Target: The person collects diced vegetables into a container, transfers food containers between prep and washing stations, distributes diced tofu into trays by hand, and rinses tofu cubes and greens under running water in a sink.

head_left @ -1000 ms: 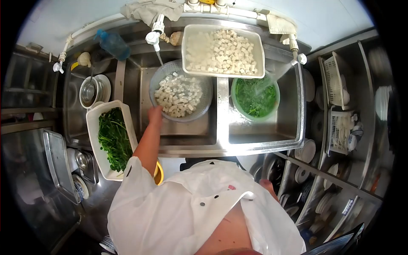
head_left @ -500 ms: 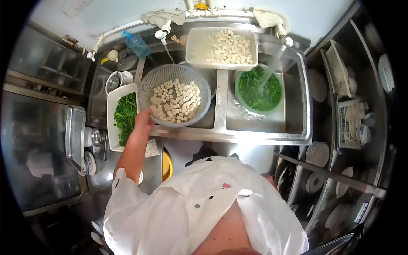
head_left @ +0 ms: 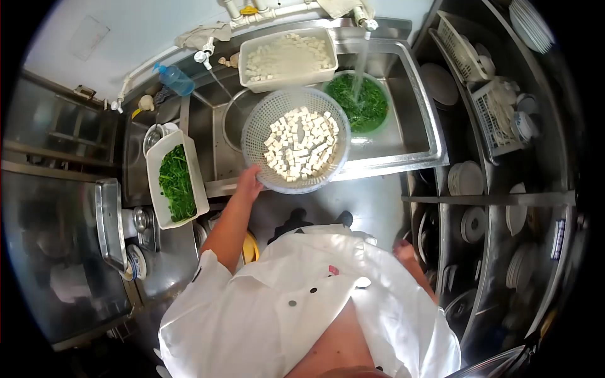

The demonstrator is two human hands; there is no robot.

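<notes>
My left hand [head_left: 249,181] is closed on the near-left rim of a grey plastic colander [head_left: 253,135]. White tofu cubes [head_left: 302,145] lie spread over its bottom. The colander is over the divider between the two sink basins, its near edge jutting past the sink front. Low beside my body, my right hand [head_left: 404,250] is away from the sink; its fingers are too small to make out. Behind the colander stands a white tub [head_left: 244,63] of tofu cubes in cloudy water. A green bowl [head_left: 387,104] of leafy greens sits in the right basin under running water.
A white tub [head_left: 200,189] of cut greens is at the left of the sink. The left tap [head_left: 203,58] is running near a round metal bowl [head_left: 232,120]. A blue bottle [head_left: 175,80] stands behind. Shelves with plates [head_left: 466,179] and baskets [head_left: 498,116] line the right.
My left hand has moved the colander right, from the left basin to over the divider, uncovering the round metal bowl. The view has shifted, and my right hand now shows beside my body.
</notes>
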